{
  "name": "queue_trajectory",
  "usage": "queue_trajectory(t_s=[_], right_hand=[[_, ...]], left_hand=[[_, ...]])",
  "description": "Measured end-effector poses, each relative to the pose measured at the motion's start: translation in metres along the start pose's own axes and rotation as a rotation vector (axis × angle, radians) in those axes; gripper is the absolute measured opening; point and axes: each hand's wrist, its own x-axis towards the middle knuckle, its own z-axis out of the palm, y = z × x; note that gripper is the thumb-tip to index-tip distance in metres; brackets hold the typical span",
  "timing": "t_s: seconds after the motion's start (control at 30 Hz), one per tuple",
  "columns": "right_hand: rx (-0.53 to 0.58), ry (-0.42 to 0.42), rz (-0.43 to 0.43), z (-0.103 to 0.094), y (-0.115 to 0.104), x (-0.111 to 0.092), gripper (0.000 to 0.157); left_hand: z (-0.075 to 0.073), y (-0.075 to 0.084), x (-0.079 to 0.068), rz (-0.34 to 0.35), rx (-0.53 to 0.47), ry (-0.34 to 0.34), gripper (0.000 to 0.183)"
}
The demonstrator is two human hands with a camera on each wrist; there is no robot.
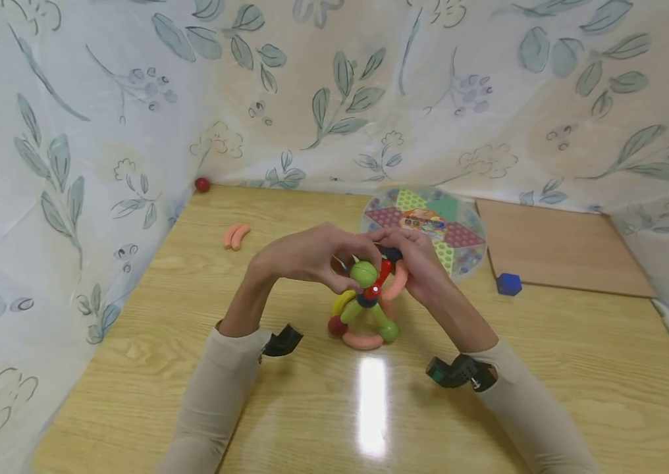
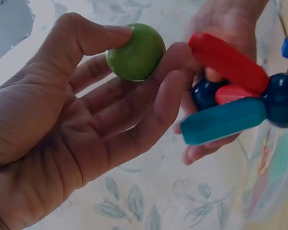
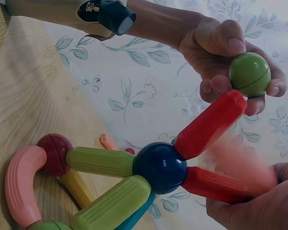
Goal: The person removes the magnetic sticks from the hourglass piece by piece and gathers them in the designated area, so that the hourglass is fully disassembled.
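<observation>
My left hand pinches a green ball between thumb and fingers. It holds the ball right at the free end of a red rod. That rod rises from a dark blue ball in a toy structure of magnetic-looking rods and balls. My right hand grips the structure's far side, around another dark blue ball and the end of a second red rod. Light green rods, a dark red ball, another green ball and a curved pink rod form the lower part.
Two curved pink rods lie at the left of the wooden table, with a red ball at its back-left corner. A round patterned board is behind my right hand. A blue block sits beside a brown board.
</observation>
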Motion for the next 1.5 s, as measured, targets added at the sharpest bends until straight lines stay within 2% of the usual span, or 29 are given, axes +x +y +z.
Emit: queue_trajectory(t_s=[0.13, 0.33, 0.47, 0.6, 0.73, 0.83, 0.97, 1.07, 1.17, 1.27, 1.37, 1.5], right_hand=[[0.033, -0.016, 0.009, 0.001, -0.001, 0.002, 0.042], [0.124, -0.069, 0.008, 0.003, 0.000, 0.003, 0.040], [0.132, -0.075, 0.002, 0.004, 0.001, 0.004, 0.040], [0.142, -0.077, 0.002, 0.004, 0.002, 0.003, 0.039], [0.147, -0.074, 0.001, 0.004, 0.002, 0.002, 0.040], [0.147, -0.080, 0.001, 0.003, 0.002, 0.002, 0.040], [0.144, -0.079, -0.007, 0.002, 0.002, 0.002, 0.040], [0.145, -0.075, -0.019, 0.001, 0.001, 0.002, 0.040], [0.145, -0.086, -0.013, 0.001, 0.002, 0.003, 0.040], [0.141, -0.105, -0.005, 0.003, 0.003, 0.003, 0.041], [0.139, -0.109, -0.010, 0.004, 0.002, 0.002, 0.042], [0.142, -0.100, -0.016, 0.005, -0.001, 0.000, 0.042]], left_hand=[[-0.009, -0.003, -0.008, -0.061, -0.032, 0.099, 0.030], [-0.023, -0.010, -0.024, -0.179, 0.057, 0.273, 0.032], [-0.034, -0.019, -0.036, -0.283, 0.094, 0.367, 0.035], [-0.045, -0.031, -0.052, -0.404, 0.079, 0.509, 0.037], [-0.057, -0.048, -0.072, -0.542, 0.062, 0.690, 0.042], [-0.064, -0.064, -0.089, -0.637, 0.085, 0.811, 0.045], [-0.072, -0.089, -0.107, -0.743, 0.146, 0.940, 0.045], [-0.079, -0.115, -0.121, -0.830, 0.154, 1.008, 0.047], [-0.083, -0.144, -0.135, -0.931, 0.068, 1.049, 0.047], [-0.086, -0.171, -0.150, -1.011, -0.071, 1.075, 0.040], [-0.085, -0.191, -0.161, -1.043, -0.226, 1.133, 0.030], [-0.085, -0.204, -0.167, -1.054, -0.361, 1.217, 0.024]])
